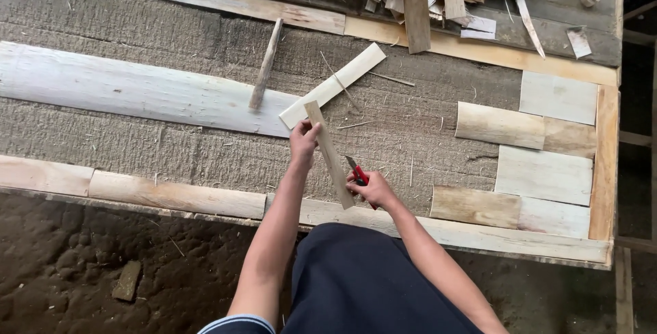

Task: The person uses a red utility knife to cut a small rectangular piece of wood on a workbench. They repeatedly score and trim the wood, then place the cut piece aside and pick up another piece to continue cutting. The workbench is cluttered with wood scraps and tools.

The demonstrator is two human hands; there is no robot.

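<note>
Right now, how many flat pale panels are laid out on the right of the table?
6: top, a pair below, one lower, a bottom pair.

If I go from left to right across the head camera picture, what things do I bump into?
Long pale plank → thin stick → left hand → wood strip → red knife → right hand → flat pale pieces → table's right rim.

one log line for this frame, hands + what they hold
left hand: grips top of narrow wood strip | right hand: holds red utility knife beside strip | surface: fibrous mat
</note>
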